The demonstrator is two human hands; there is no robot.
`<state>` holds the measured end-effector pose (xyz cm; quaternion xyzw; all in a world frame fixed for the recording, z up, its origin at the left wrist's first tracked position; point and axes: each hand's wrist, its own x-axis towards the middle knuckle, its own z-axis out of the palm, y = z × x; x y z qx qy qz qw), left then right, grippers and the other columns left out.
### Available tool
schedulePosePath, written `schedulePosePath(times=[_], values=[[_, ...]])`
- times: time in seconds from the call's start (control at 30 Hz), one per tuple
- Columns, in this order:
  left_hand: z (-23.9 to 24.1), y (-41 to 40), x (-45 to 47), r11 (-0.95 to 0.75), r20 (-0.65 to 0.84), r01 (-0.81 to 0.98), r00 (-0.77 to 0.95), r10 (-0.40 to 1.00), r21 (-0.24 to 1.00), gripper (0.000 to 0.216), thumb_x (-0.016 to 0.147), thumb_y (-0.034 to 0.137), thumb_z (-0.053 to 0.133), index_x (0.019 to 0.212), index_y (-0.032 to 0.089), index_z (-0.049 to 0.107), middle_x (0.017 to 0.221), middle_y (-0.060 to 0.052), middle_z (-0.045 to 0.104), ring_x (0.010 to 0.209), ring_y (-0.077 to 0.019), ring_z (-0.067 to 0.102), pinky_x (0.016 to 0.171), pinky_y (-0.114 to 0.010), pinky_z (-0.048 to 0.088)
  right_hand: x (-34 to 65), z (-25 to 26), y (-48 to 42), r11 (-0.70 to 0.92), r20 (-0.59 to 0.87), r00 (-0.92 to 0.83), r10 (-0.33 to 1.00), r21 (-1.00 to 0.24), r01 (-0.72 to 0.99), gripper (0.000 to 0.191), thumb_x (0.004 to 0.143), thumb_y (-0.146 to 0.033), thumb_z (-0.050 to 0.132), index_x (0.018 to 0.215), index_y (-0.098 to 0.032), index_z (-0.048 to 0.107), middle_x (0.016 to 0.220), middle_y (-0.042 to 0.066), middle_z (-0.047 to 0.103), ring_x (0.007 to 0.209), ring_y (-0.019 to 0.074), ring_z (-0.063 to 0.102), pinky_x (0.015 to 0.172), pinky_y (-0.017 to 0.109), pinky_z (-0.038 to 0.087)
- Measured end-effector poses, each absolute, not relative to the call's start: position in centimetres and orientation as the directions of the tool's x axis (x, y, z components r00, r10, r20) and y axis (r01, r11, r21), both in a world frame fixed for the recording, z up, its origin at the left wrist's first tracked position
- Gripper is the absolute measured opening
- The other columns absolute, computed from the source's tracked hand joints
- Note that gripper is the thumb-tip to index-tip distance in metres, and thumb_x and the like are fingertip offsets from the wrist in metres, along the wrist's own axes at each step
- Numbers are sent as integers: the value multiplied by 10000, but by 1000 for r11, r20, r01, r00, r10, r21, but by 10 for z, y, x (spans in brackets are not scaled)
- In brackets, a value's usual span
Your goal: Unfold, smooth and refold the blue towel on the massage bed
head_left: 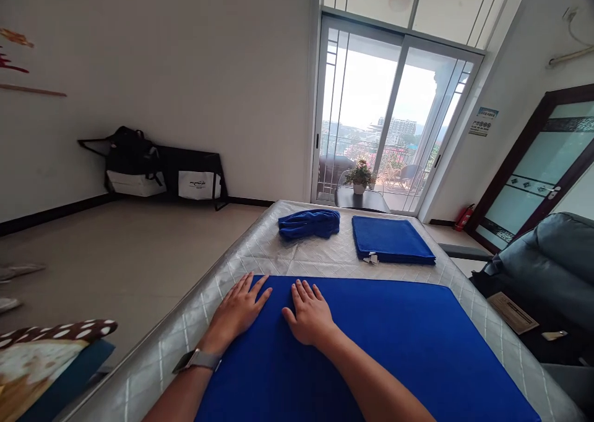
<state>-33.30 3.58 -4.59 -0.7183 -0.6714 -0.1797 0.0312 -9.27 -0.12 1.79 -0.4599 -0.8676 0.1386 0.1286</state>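
A large blue cloth (pixel 390 341) lies spread flat on the pale quilted mattress (pixel 236 258). My left hand (pixel 239 307), with a watch on the wrist, rests flat at the cloth's far left corner, fingers spread. Beside it my right hand (pixel 309 314) presses palm down on the cloth, fingers stretched forward and thumb apart. Neither hand grips anything. Beyond the cloth, a loosely bunched blue cloth (pixel 309 224) sits on the left. To its right lies a neatly folded stack of blue cloth (pixel 392 239) with white tags at its near left corner.
Past the mattress stands a chair (pixel 362 199) bearing a potted plant (pixel 359 177), before sliding glass doors (pixel 362 100). A dark sofa (pixel 552 273) is on the right. A low black rack (pixel 195 156) with bags stands by the left wall. A polka-dot fabric (pixel 55 335) shows lower left.
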Motion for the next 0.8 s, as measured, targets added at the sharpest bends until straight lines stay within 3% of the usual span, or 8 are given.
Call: schedulePosePath(times=[0.37,0.53,0.8], values=[[-51,38,-337,-71,243,975,18,970,210,669,982,571,289,1536,215,404,1624,-147,370,1509,-335,294,1194,-523,283,11,19,1,409,-3,-431,902,-311,858,753,1017,-612,173,1615,-154,158,1676,67,113,1549,196,71,1257,430,63],[-56,40,-340,-102,280,969,37,959,223,650,981,560,299,1524,224,422,1611,-129,399,1504,-331,302,1185,-530,293,103,19,2,239,-48,-254,966,-207,949,770,1005,-643,144,1619,-179,146,1676,35,130,1548,182,84,1255,404,63],[-51,39,-338,-86,252,977,35,967,195,667,979,562,269,1525,212,425,1603,-153,403,1504,-337,303,1188,-529,288,276,-11,6,-140,16,141,990,-39,989,772,991,-587,131,1609,-129,200,1673,61,189,1542,204,141,1254,416,110]])
